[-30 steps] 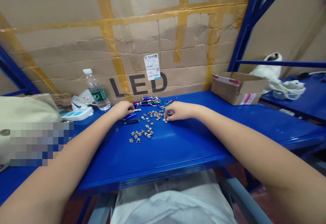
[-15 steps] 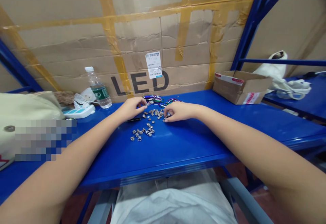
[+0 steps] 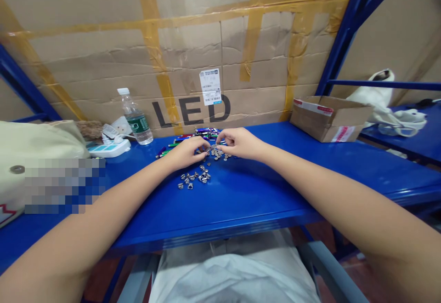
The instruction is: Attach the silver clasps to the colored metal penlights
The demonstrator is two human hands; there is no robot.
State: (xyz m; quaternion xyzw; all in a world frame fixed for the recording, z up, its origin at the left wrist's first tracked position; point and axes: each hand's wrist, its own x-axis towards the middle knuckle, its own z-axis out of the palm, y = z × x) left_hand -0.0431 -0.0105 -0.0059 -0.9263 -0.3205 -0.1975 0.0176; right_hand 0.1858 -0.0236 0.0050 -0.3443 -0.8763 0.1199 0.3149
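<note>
My left hand [image 3: 188, 151] and my right hand [image 3: 237, 142] meet fingertip to fingertip above a scatter of small round metal discs [image 3: 220, 155] on the blue shelf top [image 3: 241, 192]. Both hands have their fingers pinched together on something small that I cannot make out. A second cluster of small silver caps [image 3: 193, 179] lies just in front of my left hand. Behind the hands lies a pile of small coloured tube-shaped keychain lights [image 3: 203, 133], with a few more [image 3: 165, 150] strewn to the left.
A water bottle [image 3: 135, 117], a white power strip [image 3: 108, 148] and a cream bag [image 3: 31, 156] stand at the left. An open cardboard box [image 3: 327, 119] sits at the right. A big taped carton marked LED [image 3: 193, 64] closes off the back.
My left hand has lifted off the tubes at the left and moved right; my right hand has moved left. The two now touch over the discs. The view has shifted slightly.
</note>
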